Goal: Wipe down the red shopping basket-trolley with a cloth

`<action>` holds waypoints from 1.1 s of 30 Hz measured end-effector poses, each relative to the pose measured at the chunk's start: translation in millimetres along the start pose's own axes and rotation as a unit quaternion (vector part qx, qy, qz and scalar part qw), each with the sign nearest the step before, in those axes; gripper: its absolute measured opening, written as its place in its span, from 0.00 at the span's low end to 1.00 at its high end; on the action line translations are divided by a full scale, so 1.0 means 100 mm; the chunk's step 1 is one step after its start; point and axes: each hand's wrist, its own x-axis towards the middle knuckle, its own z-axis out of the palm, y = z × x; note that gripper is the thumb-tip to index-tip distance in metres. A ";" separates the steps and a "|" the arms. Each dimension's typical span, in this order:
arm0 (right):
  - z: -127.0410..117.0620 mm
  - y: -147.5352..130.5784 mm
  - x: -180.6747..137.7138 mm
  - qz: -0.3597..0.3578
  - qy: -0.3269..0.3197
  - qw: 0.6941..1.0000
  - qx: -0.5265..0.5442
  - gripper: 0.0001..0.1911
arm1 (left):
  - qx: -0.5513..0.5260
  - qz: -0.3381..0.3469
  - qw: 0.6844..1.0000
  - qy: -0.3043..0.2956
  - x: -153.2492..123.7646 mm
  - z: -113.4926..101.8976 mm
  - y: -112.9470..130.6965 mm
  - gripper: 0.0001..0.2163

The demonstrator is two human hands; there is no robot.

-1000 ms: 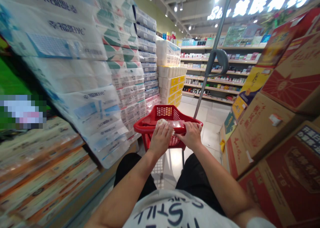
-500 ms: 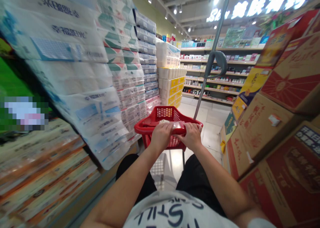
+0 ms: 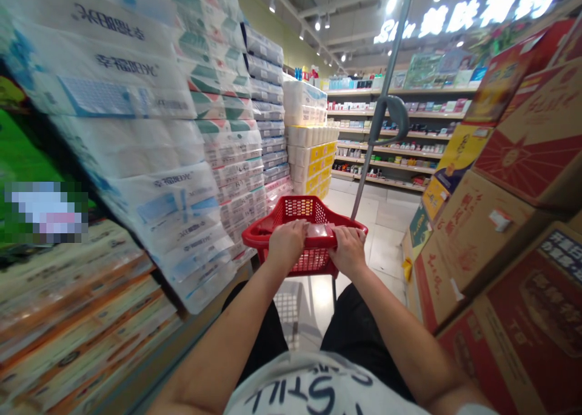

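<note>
A red plastic shopping cart (image 3: 316, 261) with perforated walls stands directly in front of me. My left hand (image 3: 287, 244) is closed over the left part of its red handle (image 3: 319, 231). On the right part of the same handle lies my right hand (image 3: 348, 249), its fingers curled over the bar. Between the two hands a short stretch of the handle shows a glossy pale patch. My hands hide much of the cart's inside, so I cannot tell what is in it.
Tall stacks of wrapped paper rolls (image 3: 136, 142) line the left side. Cardboard cartons (image 3: 477, 227) are piled on the right. A grey pole with a hook-like handle (image 3: 391, 119) rises by the cart's right side. Stocked shelves (image 3: 386, 133) stand beyond the pale tiled floor (image 3: 377, 209).
My left hand has shifted slightly left along the cart handle, baring more of its middle. The whitish thing by its fingers is out of sight. My right hand stays on the handle.
</note>
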 end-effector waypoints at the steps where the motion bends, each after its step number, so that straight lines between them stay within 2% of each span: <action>1: 0.00 -0.01 0.00 0.000 0.001 1.000 0.003 0.21 | 0.006 -0.020 1.000 -0.004 0.03 -0.02 -0.01 0.17; 3: 0.01 -0.05 0.00 0.000 0.000 1.000 0.010 0.22 | 0.015 -0.043 0.999 -0.009 0.06 -0.01 -0.01 0.17; 5: 0.00 -0.07 0.00 0.000 -0.003 1.000 0.013 0.23 | 0.021 -0.038 0.999 -0.003 0.03 0.03 0.01 0.16; 9: -0.02 -0.05 -0.01 0.005 -0.001 1.000 0.009 0.23 | 0.026 0.045 0.998 0.042 -0.12 0.15 0.08 0.15; 11: -0.02 -0.03 -0.03 0.006 -0.001 1.000 0.006 0.23 | 0.020 0.065 0.997 0.046 -0.17 0.16 0.11 0.15; 13: -0.02 -0.03 -0.04 0.004 -0.005 1.000 0.005 0.23 | 0.007 0.042 0.999 0.026 -0.15 0.11 0.11 0.16; 17: -0.05 -0.08 -0.04 -0.001 -0.010 1.000 0.008 0.24 | -0.023 -0.058 0.997 -0.040 0.01 -0.06 0.03 0.19; 19: -0.07 -0.12 -0.03 -0.002 -0.014 1.000 0.011 0.25 | -0.036 -0.077 0.994 -0.065 0.07 -0.12 -0.02 0.19; 27: -0.15 -0.18 -0.08 -0.014 -0.038 0.999 0.011 0.24 | -0.091 -0.073 0.987 -0.110 -0.01 -0.25 -0.12 0.21; 33: -0.11 -0.26 -0.09 -0.014 -0.037 0.999 0.003 0.24 | -0.074 -0.068 0.990 -0.094 -0.02 -0.23 -0.19 0.21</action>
